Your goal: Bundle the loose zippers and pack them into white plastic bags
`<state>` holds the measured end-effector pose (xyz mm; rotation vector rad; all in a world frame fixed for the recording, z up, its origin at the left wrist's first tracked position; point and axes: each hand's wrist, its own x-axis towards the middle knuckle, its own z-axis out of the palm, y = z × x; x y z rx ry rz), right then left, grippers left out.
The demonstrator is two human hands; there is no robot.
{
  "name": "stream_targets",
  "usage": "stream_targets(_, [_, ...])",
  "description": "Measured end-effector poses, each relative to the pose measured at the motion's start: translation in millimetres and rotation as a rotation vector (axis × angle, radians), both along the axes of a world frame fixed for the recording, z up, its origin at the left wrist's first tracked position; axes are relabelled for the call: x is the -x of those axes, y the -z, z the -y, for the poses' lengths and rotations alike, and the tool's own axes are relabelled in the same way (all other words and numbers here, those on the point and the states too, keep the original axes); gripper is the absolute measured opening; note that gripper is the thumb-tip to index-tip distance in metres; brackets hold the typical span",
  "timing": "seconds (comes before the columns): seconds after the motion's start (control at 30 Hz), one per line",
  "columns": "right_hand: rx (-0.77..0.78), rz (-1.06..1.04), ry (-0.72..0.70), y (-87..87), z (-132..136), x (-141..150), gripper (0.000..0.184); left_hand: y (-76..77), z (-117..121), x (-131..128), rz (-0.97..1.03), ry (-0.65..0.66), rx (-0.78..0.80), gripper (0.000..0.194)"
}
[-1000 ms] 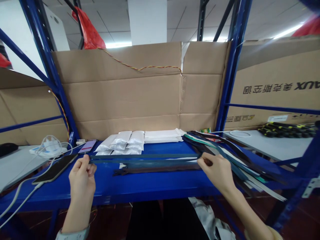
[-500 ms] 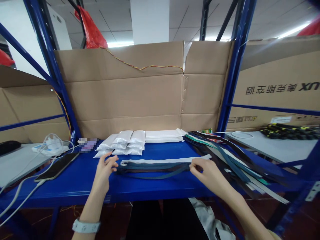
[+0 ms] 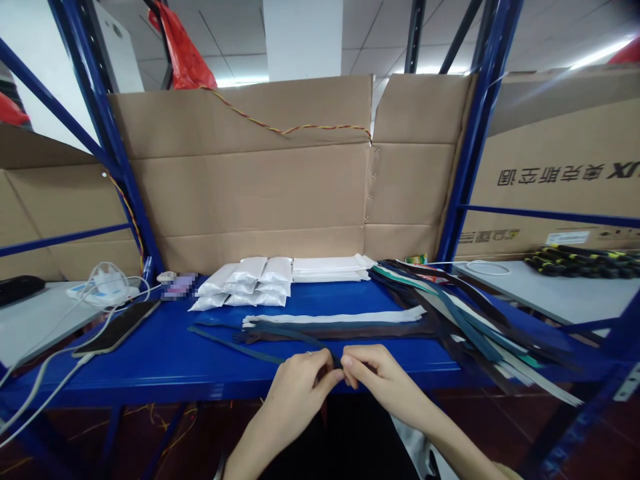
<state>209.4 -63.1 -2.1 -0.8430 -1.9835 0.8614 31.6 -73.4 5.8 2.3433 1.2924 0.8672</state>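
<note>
My left hand [image 3: 306,381] and my right hand [image 3: 383,381] are close together at the front edge of the blue shelf [image 3: 165,363]. Both pinch one end of a blue zipper [image 3: 240,346], whose two strands trail away to the left across the shelf. The pinched end is mostly hidden by my fingers. Just behind my hands lie a white zipper [image 3: 335,319] and a dark brown zipper [image 3: 375,331], stretched out side by side. To the right is a loose bundle of zippers [image 3: 470,323] in black, white, green and blue, partly hanging over the edge.
White packets [image 3: 257,283] are stacked at the back, beside flat white sleeves [image 3: 330,268]. A phone [image 3: 117,328] with a charging cable lies on the left. Cardboard [image 3: 250,193] closes off the back, between blue uprights [image 3: 457,193].
Both hands have come together at the front edge. The blue zipper has been drawn forward off the others, its free strands now pointing left.
</note>
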Motion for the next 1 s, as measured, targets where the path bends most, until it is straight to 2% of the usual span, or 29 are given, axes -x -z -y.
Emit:
stream_targets(0.2, [0.084,-0.088,-0.057,3.0,-1,3,0.044,-0.9,1,4,-0.144,0.023,-0.114,0.024])
stream_targets(0.43, [0.135,-0.167,0.037,18.4,-9,7,0.046,6.1,-3,-1,-0.450,0.010,-0.333,0.022])
stream_targets(0.87, [0.162,-0.270,0.041,14.1,-10,5,0.047,1.1,-7,6,-0.537,0.040,-0.475,0.017])
stream_targets(1.0, [0.165,-0.309,0.120,9.8,-14,-9,0.049,1.1,-13,12,-0.622,-0.016,-0.490,0.017])
